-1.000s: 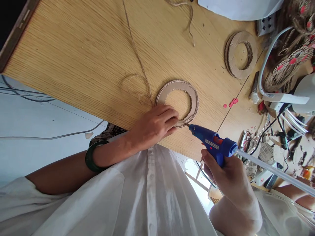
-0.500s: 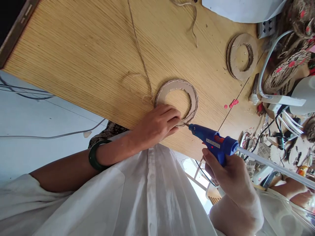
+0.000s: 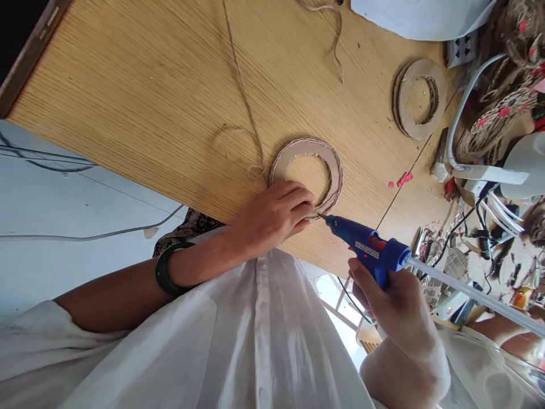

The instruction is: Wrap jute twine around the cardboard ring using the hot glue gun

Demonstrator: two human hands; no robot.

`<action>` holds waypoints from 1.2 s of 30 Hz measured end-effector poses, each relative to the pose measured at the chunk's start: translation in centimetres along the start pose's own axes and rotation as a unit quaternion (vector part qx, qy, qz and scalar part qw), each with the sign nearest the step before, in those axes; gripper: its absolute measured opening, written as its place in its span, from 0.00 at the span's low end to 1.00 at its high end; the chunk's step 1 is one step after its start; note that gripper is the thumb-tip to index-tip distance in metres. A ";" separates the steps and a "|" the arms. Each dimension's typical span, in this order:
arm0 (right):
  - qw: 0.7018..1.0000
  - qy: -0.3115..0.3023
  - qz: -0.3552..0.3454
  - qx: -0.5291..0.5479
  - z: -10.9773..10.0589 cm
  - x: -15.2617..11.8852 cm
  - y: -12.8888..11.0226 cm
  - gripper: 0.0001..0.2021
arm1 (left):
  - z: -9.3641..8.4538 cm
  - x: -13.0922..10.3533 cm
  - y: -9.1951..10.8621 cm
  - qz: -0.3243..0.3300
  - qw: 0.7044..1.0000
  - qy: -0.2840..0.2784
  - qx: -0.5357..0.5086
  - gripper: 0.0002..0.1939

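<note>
A cardboard ring (image 3: 334, 170) lies flat near the table's front edge, with twine running around its rim. My left hand (image 3: 279, 213) is closed on the ring's near left side, fingertips pinching at its edge. In my right hand (image 3: 394, 295) is a blue hot glue gun (image 3: 361, 241), a long clear glue stick (image 3: 472, 292) sticking out of its back. The gun's nozzle touches or nearly touches the ring's near edge, just right of my left fingertips. From the ring's left side a length of twine (image 3: 242, 85) stretches away across the table, with a thin loose loop beside it.
Stacked cardboard rings (image 3: 406, 122) lie at the back right, with small red discs (image 3: 404, 179) nearer me. White paper (image 3: 421, 17) and a loose twine piece (image 3: 338, 40) are at the far side. A white lamp (image 3: 485, 173), cables and twine bundles crowd the right; another person's arm shows there.
The glue gun and my right hand have shifted very slightly left. My left hand and the ring stay in place.
</note>
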State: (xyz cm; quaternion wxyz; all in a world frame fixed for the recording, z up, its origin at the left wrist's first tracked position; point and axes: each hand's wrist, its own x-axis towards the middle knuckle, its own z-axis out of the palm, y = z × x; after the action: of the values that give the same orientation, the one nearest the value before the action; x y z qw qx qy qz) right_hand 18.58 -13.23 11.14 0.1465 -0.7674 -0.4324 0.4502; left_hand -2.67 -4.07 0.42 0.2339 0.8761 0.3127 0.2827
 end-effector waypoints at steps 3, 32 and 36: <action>0.997 0.010 0.062 0.033 -0.4 -0.1 -0.1 0.17 | 0.0 -0.1 0.0 0.000 1.000 -0.002 0.001 0.09; 0.992 -0.007 0.033 0.125 -0.2 2.1 2.2 0.24 | 0.2 0.2 0.1 0.027 0.999 0.017 0.022 0.10; 0.992 -0.018 0.026 0.119 -0.4 2.3 2.8 0.24 | 0.3 0.4 0.2 0.033 0.999 0.027 0.026 0.07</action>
State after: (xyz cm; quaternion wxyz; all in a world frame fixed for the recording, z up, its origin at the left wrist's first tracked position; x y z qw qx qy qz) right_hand 20.87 -12.96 8.38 0.2176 -0.7473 -0.3584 0.5155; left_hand -2.15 -4.02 0.52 0.1930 0.8835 0.2976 0.3059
